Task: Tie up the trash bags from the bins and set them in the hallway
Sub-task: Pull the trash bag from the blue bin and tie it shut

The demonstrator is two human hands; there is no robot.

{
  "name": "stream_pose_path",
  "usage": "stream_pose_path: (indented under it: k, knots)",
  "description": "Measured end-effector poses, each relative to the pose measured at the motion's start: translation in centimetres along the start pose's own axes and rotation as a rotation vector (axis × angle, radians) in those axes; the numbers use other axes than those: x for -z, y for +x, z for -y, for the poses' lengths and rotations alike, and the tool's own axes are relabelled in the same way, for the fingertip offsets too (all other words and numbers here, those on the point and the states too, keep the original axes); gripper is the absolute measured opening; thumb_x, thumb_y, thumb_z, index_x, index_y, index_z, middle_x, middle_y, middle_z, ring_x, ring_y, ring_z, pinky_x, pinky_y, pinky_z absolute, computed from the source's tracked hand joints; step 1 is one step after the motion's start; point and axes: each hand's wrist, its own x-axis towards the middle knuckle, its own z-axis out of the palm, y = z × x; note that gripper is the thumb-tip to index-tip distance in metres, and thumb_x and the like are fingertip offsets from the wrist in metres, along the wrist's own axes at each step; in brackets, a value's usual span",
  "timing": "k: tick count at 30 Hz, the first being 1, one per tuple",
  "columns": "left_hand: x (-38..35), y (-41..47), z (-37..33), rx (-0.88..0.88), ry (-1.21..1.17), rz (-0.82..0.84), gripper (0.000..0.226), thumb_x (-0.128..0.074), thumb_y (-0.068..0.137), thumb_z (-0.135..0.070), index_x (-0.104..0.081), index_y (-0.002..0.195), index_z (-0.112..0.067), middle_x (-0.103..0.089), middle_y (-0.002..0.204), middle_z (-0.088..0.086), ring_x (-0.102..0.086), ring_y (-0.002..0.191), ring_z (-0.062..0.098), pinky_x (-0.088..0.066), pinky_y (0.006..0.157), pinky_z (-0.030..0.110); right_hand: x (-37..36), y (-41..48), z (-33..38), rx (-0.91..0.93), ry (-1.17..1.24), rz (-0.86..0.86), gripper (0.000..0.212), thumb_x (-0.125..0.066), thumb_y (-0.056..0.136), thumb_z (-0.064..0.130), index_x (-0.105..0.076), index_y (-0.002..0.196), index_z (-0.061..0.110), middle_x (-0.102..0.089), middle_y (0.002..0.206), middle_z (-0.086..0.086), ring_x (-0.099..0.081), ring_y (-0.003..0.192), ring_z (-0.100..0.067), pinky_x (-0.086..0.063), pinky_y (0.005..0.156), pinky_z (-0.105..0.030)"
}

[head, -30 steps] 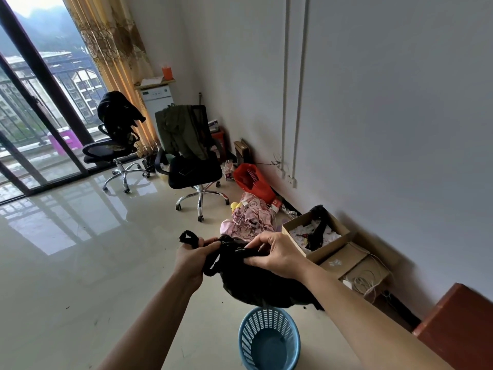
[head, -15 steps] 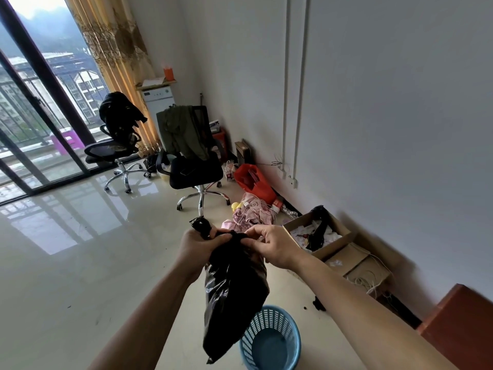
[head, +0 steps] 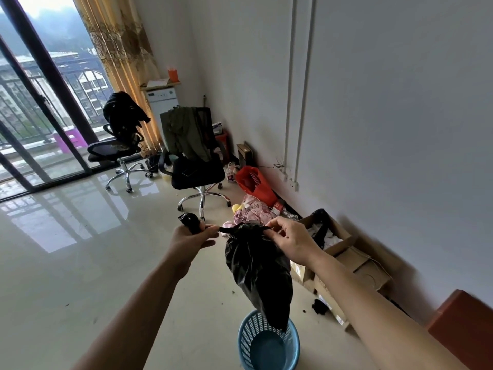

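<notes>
Above the blue bin [head: 268, 343] we hold the black bag [head: 257, 271] hanging upright between us; left hand [head: 190, 239] and right hand [head: 292, 241] each pinch a tail, pulled sideways apart.

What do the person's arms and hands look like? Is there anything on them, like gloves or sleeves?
Both arms are bare all the way to the bottom edge of the picture: no sleeves show. The left hand and the right hand wear no gloves. No watch, bracelet or ring can be seen on the wrists or fingers. The fingernails look short and plain, with no polish.
</notes>
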Motion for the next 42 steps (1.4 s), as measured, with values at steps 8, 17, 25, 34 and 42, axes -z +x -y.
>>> stream_pose_path:
  k: [8,17,25,34,42]
  knots:
    - [-1.5,0.2,-2.5,0.027,-0.286,0.17,0.021,-0.074,0.073,-0.001,-0.055,0.076,-0.009,-0.067,0.087,0.02,-0.071,0.083,0.027,-0.06,0.078,0.03,-4.0,-2.8,-0.1,-0.261,0.12,0.311,0.078,-0.073,0.072,0.067,-0.043,0.138,0.038,-0.053,0.127,0.018,-0.052,0.116,-0.005,-0.047,0.098,-0.026]
    - [-0.7,0.6,1.1,0.056,-0.109,0.257,0.016,-0.066,0.087,0.005,-0.059,0.079,-0.007,-0.07,0.085,0.016,-0.071,0.082,0.027,-0.059,0.081,0.036,-8.0,-8.0,-0.9,-0.441,-0.059,0.087,0.029,-0.048,0.101,0.025,-0.062,0.126,0.019,-0.066,0.121,-0.003,-0.059,0.113,-0.021,-0.043,0.09,-0.029]
    - [-6.6,-1.6,9.1,0.279,0.097,0.438,0.007,-0.064,0.092,-0.004,-0.057,0.095,-0.004,-0.068,0.088,0.013,-0.069,0.073,0.019,-0.056,0.068,0.034,-4.6,-21.0,-3.0,-0.614,-0.158,-0.353,0.029,-0.052,0.099,0.016,-0.066,0.124,0.02,-0.068,0.119,0.003,-0.061,0.11,-0.015,-0.046,0.088,-0.026]
    - [-17.8,-17.2,8.8,0.249,0.244,0.774,0.012,-0.063,0.093,-0.008,-0.058,0.083,-0.011,-0.069,0.08,0.009,-0.067,0.075,0.021,-0.054,0.068,0.035,1.6,-39.8,0.8,-0.631,-0.113,-0.837,0.01,-0.06,0.096,0.01,-0.064,0.103,0.017,-0.068,0.101,0.004,-0.064,0.096,-0.008,-0.051,0.079,-0.018]
    - [-27.9,-41.0,10.6,0.33,0.289,1.19,0.021,-0.063,0.095,-0.017,-0.063,0.116,-0.015,-0.073,0.104,0.013,-0.071,0.092,0.029,-0.059,0.081,0.047,3.4,-66.0,7.9,-0.625,-0.209,-1.072,0.026,-0.057,0.095,0.005,-0.055,0.094,0.031,-0.062,0.093,0.01,-0.06,0.089,0.004,-0.045,0.073,-0.008]
